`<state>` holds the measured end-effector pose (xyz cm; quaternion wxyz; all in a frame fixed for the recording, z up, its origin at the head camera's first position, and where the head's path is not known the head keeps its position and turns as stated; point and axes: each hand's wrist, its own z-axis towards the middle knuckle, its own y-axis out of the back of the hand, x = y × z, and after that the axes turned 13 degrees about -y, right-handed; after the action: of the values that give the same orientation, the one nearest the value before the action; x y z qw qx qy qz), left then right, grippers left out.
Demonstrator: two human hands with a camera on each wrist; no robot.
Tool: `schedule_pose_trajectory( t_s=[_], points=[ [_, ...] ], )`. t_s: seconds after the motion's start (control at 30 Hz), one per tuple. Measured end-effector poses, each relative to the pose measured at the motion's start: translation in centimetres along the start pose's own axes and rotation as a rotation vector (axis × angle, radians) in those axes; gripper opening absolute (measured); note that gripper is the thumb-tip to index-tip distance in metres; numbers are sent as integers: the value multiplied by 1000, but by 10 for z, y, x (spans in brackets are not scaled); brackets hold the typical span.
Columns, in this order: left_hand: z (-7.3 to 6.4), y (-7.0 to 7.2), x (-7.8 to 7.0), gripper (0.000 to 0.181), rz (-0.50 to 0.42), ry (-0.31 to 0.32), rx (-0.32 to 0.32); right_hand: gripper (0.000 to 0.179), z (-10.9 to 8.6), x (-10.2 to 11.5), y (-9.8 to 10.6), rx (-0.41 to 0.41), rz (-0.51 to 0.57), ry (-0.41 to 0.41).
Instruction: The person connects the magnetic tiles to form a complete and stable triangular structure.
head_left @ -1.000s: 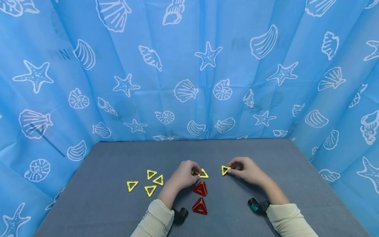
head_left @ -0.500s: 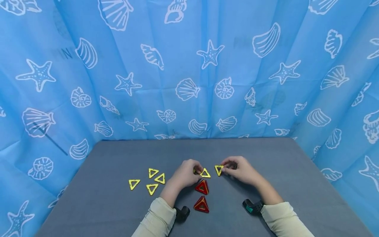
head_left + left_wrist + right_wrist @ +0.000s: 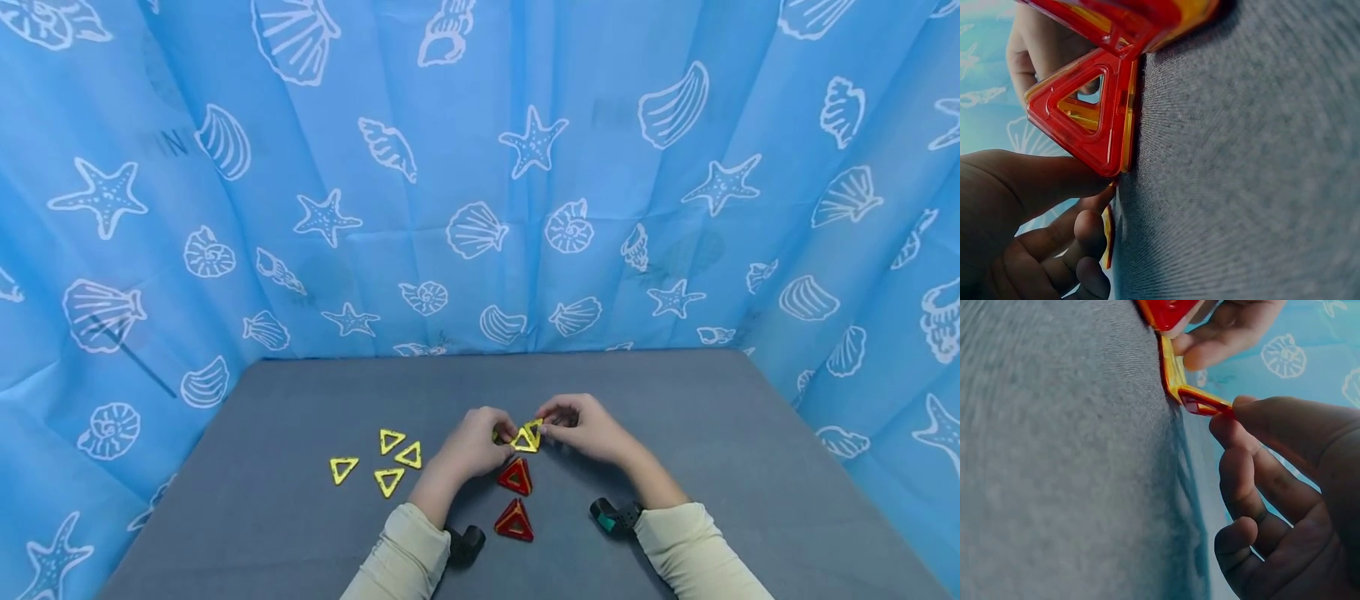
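Observation:
My left hand (image 3: 474, 442) pinches at the left side of a yellow triangular magnetic tile (image 3: 524, 448) on the table. A bit of yellow (image 3: 495, 435) also shows behind its fingers, mostly hidden. Between thumb and index finger, my right hand (image 3: 588, 429) pinches another triangular tile (image 3: 1207, 401), raised at a slant. Its edge meets the first tile's edge; it looks red and yellow in the right wrist view. Two red pyramids of tiles, a nearer one (image 3: 514, 522) and a farther one (image 3: 514, 475), stand just in front of the hands.
Several yellow triangular tiles (image 3: 389, 472) lie flat, apart from one another, on the grey table (image 3: 285, 533) left of the left hand. A blue shell-patterned curtain (image 3: 420, 192) hangs behind the table. Each wrist wears a black camera.
My right hand has moved left with its tile, bringing it against the tile at my left hand. The left hand stays nearly in place; the pyramids and loose tiles keep their arrangement.

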<state>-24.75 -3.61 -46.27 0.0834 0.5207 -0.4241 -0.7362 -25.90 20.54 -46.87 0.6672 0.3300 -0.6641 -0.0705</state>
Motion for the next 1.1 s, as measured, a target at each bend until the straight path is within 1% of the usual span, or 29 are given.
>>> schedule_pose_trajectory(
  t_s=[0.2,0.33,0.43,0.53,0.63,0.8,0.87,0.97,1.1],
  points=[
    [0,3,3,8,-32,-2,-1,19,-1,-5,1,4,41,-15],
    [-2,8,5,9,-64,-8,-8,21,-1,-7,1,1,48,-30],
    [-4,14,7,12,-75,-17,-29,23,-2,-8,1,-3,52,-49],
    [-6,20,10,15,-63,-12,-61,25,-2,-8,1,1,54,-57],
    [-8,24,14,20,-47,11,-90,25,-2,-7,1,7,53,-55],
    [-11,23,18,34,-20,50,-121,26,-2,-6,3,16,53,-54],
    [-11,22,19,40,-4,60,-127,26,-3,-6,3,22,54,-53],
    [-13,21,19,44,32,81,-129,26,-2,-6,3,27,55,-49],
    [-14,20,17,40,79,104,-125,26,-3,-6,2,29,58,-52]
  ],
)
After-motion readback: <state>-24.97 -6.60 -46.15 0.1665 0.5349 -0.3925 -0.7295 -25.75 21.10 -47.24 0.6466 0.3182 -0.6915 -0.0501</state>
